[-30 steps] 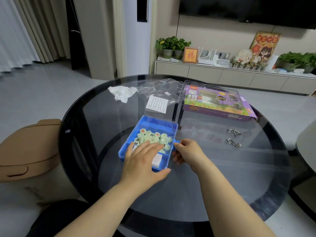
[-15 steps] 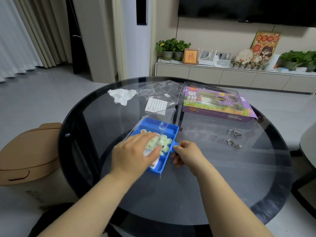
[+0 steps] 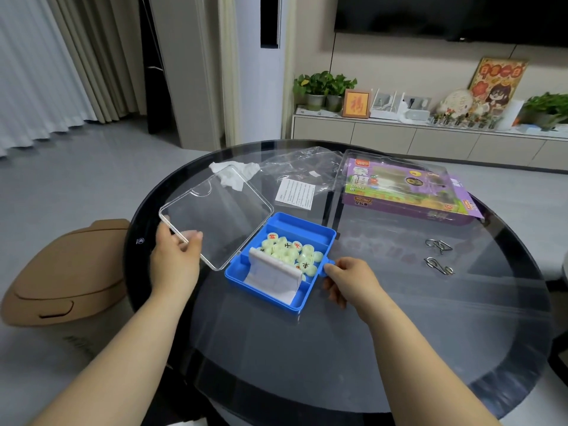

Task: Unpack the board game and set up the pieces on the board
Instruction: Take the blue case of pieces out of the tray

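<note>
Left hand (image 3: 175,256) pinches near-left edge of clear lid (image 3: 215,213), holding it swung open leftward to expose contents; right hand (image 3: 347,281) pinches tab of blue case (image 3: 261,295), steadying it on bench (image 3: 384,318). Pale green pieces (image 3: 289,250), folded white sheet (image 3: 273,272) inside, not yet unpacked

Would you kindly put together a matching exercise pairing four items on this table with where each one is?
Things:
1 clear lid
2 pale green pieces
3 metal puzzles
4 crumpled tissue

Places:
A inside the blue case
B gripped by the left hand
C just beyond the lid's far edge
D on the table, right of the case

Pairs: 1-B, 2-A, 3-D, 4-C.
</note>
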Action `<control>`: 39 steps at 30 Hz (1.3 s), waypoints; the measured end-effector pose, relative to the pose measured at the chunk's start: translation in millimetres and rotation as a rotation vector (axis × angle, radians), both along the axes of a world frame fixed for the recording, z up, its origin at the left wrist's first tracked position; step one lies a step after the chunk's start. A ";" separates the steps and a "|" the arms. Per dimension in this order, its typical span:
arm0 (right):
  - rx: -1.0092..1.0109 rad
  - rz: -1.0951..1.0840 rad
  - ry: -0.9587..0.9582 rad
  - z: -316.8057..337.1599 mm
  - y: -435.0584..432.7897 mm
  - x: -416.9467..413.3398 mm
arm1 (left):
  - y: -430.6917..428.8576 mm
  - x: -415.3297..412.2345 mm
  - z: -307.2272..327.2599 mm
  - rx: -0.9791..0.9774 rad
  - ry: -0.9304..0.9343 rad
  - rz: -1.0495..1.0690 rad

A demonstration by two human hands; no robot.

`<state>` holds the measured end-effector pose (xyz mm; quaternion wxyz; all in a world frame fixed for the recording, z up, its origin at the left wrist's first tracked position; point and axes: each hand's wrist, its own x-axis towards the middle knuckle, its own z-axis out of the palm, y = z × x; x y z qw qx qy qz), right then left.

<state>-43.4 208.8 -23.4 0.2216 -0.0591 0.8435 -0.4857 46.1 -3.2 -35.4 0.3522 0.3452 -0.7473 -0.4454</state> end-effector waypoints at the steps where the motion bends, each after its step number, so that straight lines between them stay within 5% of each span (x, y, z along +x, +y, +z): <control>1: 0.002 -0.005 0.003 -0.4 -0.2 0.1 | -2.3 0.6 -1.7 -0.005 -0.041 0.012; 6: 0.030 -0.039 0.019 -2.8 -3.5 -1.3 | -14.4 1.6 -13.6 -0.073 -0.327 0.083; 19: 0.370 0.047 0.195 -3.3 -64.2 -13.1 | -37.2 24.7 -13.5 -0.196 -0.720 0.068; 26: 0.035 0.004 -0.045 -1.3 -124.7 -12.6 | -70.4 20.6 -9.9 -0.211 -0.788 0.092; 36: -0.070 -0.034 -0.052 1.5 -173.4 -43.3 | -117.0 -22.1 -8.7 -0.243 -0.853 0.083; 39: -0.165 -0.034 -0.033 1.0 -169.8 -48.3 | -121.5 -25.6 -8.0 -0.216 -0.741 0.078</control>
